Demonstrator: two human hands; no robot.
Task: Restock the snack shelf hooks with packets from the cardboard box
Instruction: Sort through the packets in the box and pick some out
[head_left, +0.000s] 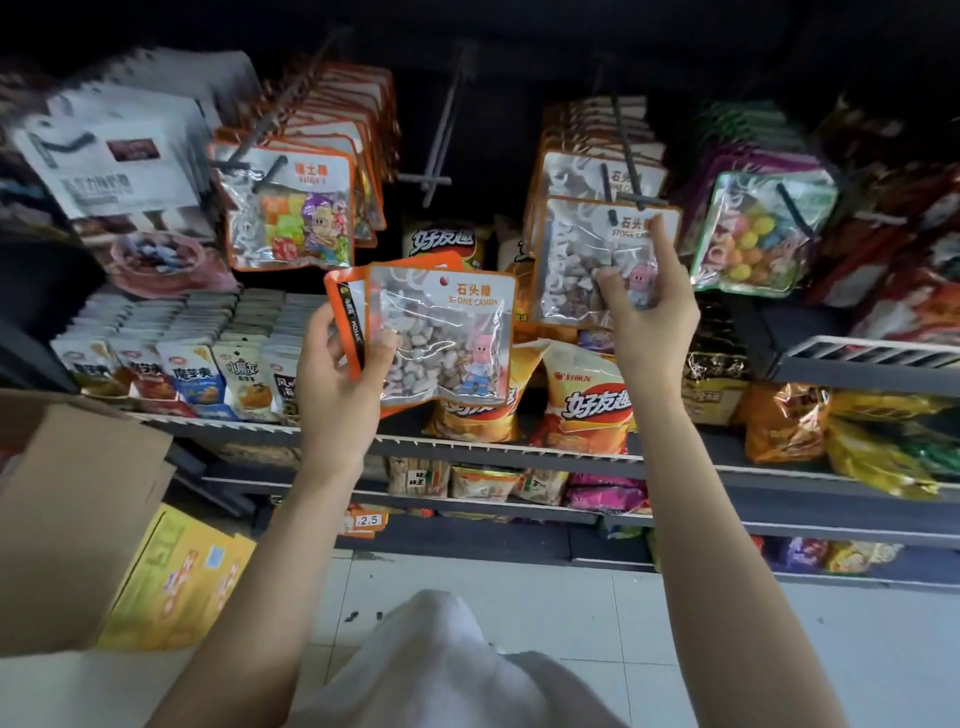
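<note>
Left hand (343, 358) grips stone-candy packets (441, 338); right hand (649, 291) pinches the hung packet (576, 260), hook blurred.

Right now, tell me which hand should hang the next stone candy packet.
Probably the right hand: it is already up at the stone candy hook, touching the front hung packet. The left hand grips the spare packets lower down.

Left hand (340, 358) grips stone-candy packets (441, 338); right hand (649, 296) pinches the front hanging packet (576, 260).

The cardboard box (67, 519) is cut off at the left edge, its inside hidden.
</note>
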